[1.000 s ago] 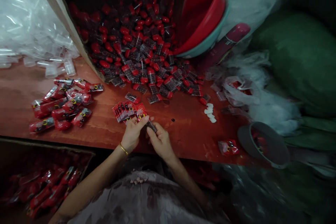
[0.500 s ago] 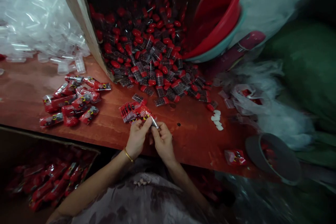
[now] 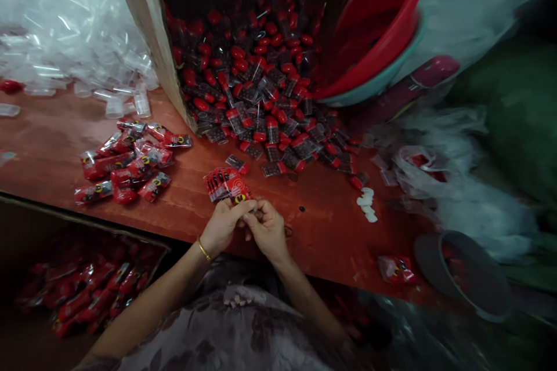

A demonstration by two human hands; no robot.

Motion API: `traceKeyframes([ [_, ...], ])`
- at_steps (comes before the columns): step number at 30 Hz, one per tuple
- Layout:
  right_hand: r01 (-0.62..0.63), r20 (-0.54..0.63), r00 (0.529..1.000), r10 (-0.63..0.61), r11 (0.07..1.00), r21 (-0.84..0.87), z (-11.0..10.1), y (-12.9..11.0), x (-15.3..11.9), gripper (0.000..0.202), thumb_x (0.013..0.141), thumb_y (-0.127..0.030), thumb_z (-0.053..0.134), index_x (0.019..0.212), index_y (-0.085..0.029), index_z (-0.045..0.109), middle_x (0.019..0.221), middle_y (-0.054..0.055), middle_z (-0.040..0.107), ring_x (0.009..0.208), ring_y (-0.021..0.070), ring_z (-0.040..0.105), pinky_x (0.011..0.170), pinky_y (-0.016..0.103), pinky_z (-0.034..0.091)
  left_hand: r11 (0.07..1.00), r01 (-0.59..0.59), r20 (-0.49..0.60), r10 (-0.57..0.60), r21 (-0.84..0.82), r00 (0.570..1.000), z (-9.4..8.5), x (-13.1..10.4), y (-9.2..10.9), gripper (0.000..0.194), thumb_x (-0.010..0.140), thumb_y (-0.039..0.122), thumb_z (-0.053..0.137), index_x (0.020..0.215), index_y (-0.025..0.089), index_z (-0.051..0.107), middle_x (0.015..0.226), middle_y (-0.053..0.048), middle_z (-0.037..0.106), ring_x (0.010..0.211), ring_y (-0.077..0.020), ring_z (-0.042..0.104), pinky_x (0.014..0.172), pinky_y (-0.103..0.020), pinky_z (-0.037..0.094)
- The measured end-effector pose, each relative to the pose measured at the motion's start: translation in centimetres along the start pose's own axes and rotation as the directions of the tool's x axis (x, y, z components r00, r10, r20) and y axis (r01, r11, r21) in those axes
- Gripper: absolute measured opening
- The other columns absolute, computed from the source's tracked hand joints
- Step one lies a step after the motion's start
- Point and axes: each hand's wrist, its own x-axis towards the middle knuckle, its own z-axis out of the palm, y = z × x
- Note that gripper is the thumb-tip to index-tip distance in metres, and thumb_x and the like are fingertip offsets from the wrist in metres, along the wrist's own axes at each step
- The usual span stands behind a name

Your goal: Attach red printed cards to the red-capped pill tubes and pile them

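Observation:
At the table's front edge, my left hand (image 3: 221,227) is closed on a red printed packet (image 3: 237,186), its upper part showing above the fingers. My right hand (image 3: 268,231) meets the left, its thumb and fingers pinched at the lower end of the same packet; my fingers hide that end. Just beyond the left hand lies a fan of overlapping red printed wrappers (image 3: 214,184). A heap of small clear tubes with red caps and dark contents (image 3: 265,110) spreads behind them. To the left is a pile of red wrapped packets (image 3: 126,165).
A cardboard box (image 3: 159,40) lies open around the tubes. Empty clear tubes (image 3: 78,40) are heaped at the left. A red basin (image 3: 411,0), a purple bottle (image 3: 435,72), white pieces (image 3: 366,204) and a grey container (image 3: 461,278) are at the right. More red packets (image 3: 87,295) fill a lower box.
The view has shifted, so the table things appear slightly further right. My fingers have closed further over the packet's lower end, whose dark shiny tip no longer shows.

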Motion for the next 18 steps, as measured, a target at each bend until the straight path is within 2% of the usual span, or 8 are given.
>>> traceKeyframes([
  [2,0.063,-0.047,0.997,-0.068,0.994,-0.084,0.2,0.7,0.7,0.034,0.068,-0.043,0.069,0.062,-0.022,0.044,0.047,-0.009,0.047,0.037,0.0064,0.041,0.037,0.018,0.035,0.998,0.033,0.014,-0.032,-0.051,0.999,-0.7,-0.1,0.2,0.024,0.061,0.033,0.076,0.063,0.013,0.062,0.055,0.002,0.057,0.047,-0.0078,0.05,0.047,-0.021,0.043],
  [4,0.197,-0.049,0.975,-0.215,0.949,-0.246,0.1,0.9,1.7,0.036,0.066,-0.043,0.071,0.058,-0.021,0.045,0.047,-0.008,0.046,0.041,0.0068,0.041,0.042,0.019,0.036,0.994,0.071,-0.003,-0.072,-0.086,0.997,-1.6,-0.3,1.0,0.025,0.059,0.031,0.078,0.068,0.012,0.065,0.062,0.0,0.063,0.056,-0.0092,0.057,0.057,-0.02,0.046],
  [7,0.413,0.086,0.897,-0.434,0.75,-0.518,-0.2,-0.1,4.1,0.027,0.075,-0.043,0.065,0.065,-0.02,0.055,0.055,-0.004,0.056,0.052,0.0106,0.05,0.055,0.023,0.042,0.989,0.12,-0.059,-0.125,-0.092,0.99,-3.2,-0.2,3.4,0.023,0.064,0.028,0.076,0.076,0.012,0.067,0.073,-0.005,0.07,0.067,-0.0143,0.064,0.069,-0.024,0.05],
  [9,0.485,0.184,0.846,-0.5,0.581,-0.654,-0.4,-1.1,6.6,0.02,0.086,-0.037,0.052,0.082,-0.02,0.063,0.076,0.002,0.067,0.071,0.0151,0.058,0.071,0.027,0.046,0.986,0.098,-0.177,-0.121,-0.132,0.977,-4.6,0.3,5.5,0.016,0.073,0.028,0.069,0.077,0.013,0.065,0.077,-0.007,0.071,0.075,-0.0172,0.067,0.077,-0.028,0.051],
  [11,0.494,0.25,0.827,-0.504,0.438,-0.752,-0.5,-1.6,9.2,0.025,0.091,-0.03,0.045,0.104,-0.018,0.062,0.104,0.007,0.068,0.095,0.0198,0.059,0.089,0.034,0.042,0.974,-0.012,-0.33,-0.064,-0.224,0.942,-5.8,1.0,7.5,0.014,0.081,0.03,0.06,0.077,0.016,0.061,0.08,-0.005,0.07,0.079,-0.0166,0.068,0.078,-0.029,0.051],
  [13,0.448,0.284,0.857,-0.431,0.349,-0.823,-0.9,-1.3,11.2,0.031,0.09,-0.028,0.047,0.115,-0.015,0.059,0.121,0.011,0.062,0.11,0.0246,0.053,0.096,0.039,0.039,0.942,-0.119,-0.423,-0.027,-0.315,0.906,-6.7,1.6,9.0,0.023,0.087,0.037,0.05,0.082,0.016,0.059,0.085,-0.006,0.069,0.082,-0.0159,0.067,0.077,-0.028,0.052],
  [16,0.374,0.274,0.902,-0.334,0.284,-0.883,-2.4,0.4,11.9,0.033,0.09,-0.023,0.047,0.119,-0.014,0.058,0.122,0.01,0.062,0.117,0.0282,0.048,0.097,0.043,0.038,0.937,-0.116,-0.408,-0.031,-0.33,0.912,-6.8,1.9,9.4,0.036,0.088,0.047,0.041,0.083,0.015,0.056,0.092,-0.012,0.067,0.087,-0.0189,0.067,0.074,-0.03,0.052],
  [18,0.327,0.224,0.91,-0.35,0.272,-0.905,-4.3,1.7,10.9,0.034,0.09,-0.022,0.044,0.12,-0.013,0.058,0.121,0.011,0.062,0.115,0.0278,0.05,0.097,0.044,0.038,0.976,-0.06,-0.39,-0.027,-0.208,0.921,-6.4,2.0,8.6,0.032,0.085,0.046,0.047,0.083,0.015,0.055,0.094,-0.012,0.067,0.085,-0.02,0.067,0.074,-0.031,0.052],
])
